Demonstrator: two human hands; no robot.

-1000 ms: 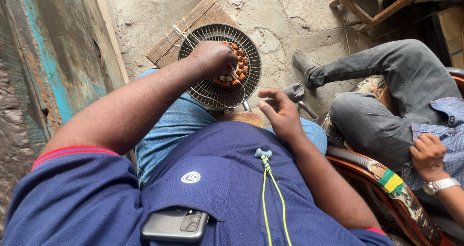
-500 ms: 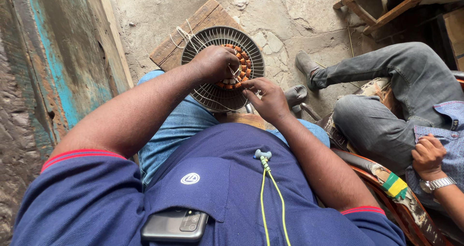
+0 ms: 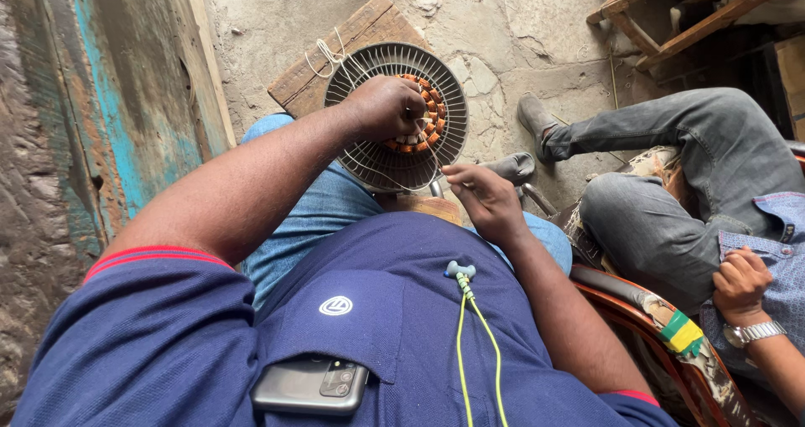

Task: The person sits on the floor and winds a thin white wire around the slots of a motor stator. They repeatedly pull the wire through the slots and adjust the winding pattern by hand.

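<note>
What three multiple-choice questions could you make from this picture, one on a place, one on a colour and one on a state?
1. Where does the left hand rest?
A. on the round finned motor part
B. on the phone
C. on the wooden stool

2. What colour are the coils in the middle of the motor part?
A. green
B. orange-copper
C. white

3. How is the right hand?
A. flat and open on the knee
B. fingers pinched together near the part's lower edge
C. holding a hammer

Answers:
1 A, the left hand lies over the part's centre.
2 B, orange-copper windings show beside the fingers.
3 B, its fingers close together just below the part's rim.
</note>
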